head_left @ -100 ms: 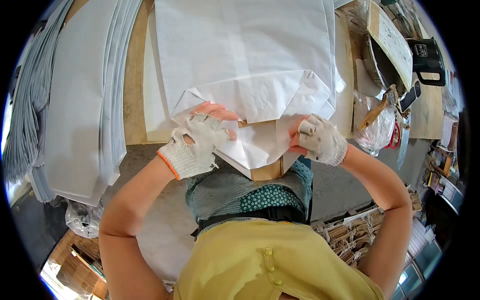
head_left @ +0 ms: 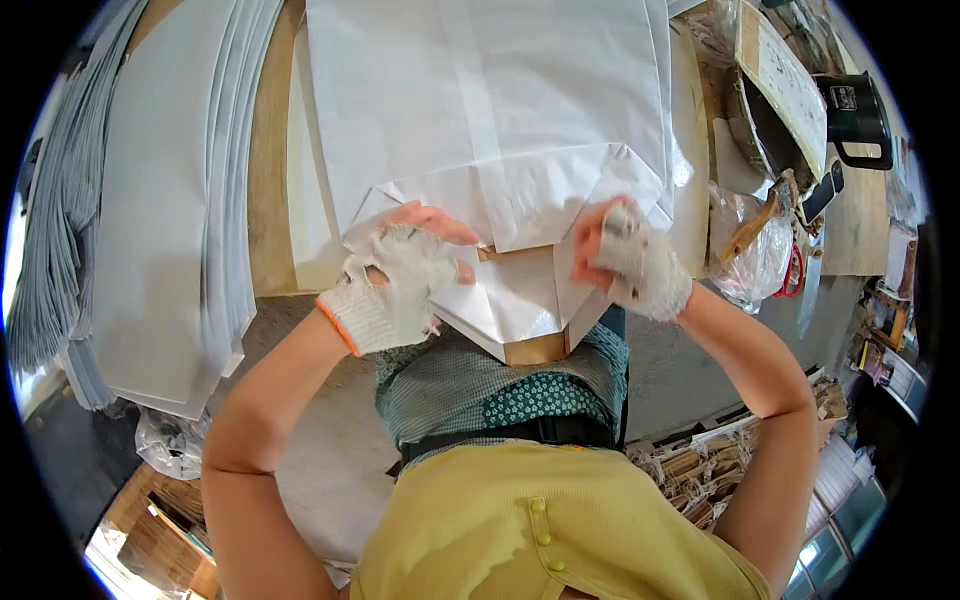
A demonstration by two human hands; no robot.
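Note:
A large white paper bag (head_left: 400, 90) lies flat before me, its near end folded into a bottom with angled corners. Brown inner paper (head_left: 535, 349) shows at the lower flap and in a thin strip between the flaps. My left hand (head_left: 400, 280), in a worn, holed fingerless glove with an orange cuff, rests on the fold's left side, fingers stretched and thumb apart. On the right side, my right hand (head_left: 632, 262), in a similar glove, has its fingers curled against the flap. Its fingertips are partly hidden, so any paper between them cannot be made out.
Stacked white paper sheets (head_left: 160, 200) fill the left of the wooden table (head_left: 270, 200). To the right are a tilted open container (head_left: 780, 90), a black mug (head_left: 855, 120), a phone (head_left: 822, 192), red-handled scissors (head_left: 792, 272) and a clear plastic bag (head_left: 745, 240). Wrapped bundles (head_left: 700, 465) lie lower right.
My right hand has moved slightly up along the flap, its fingers more curled. My left hand stays nearly in place on the fold.

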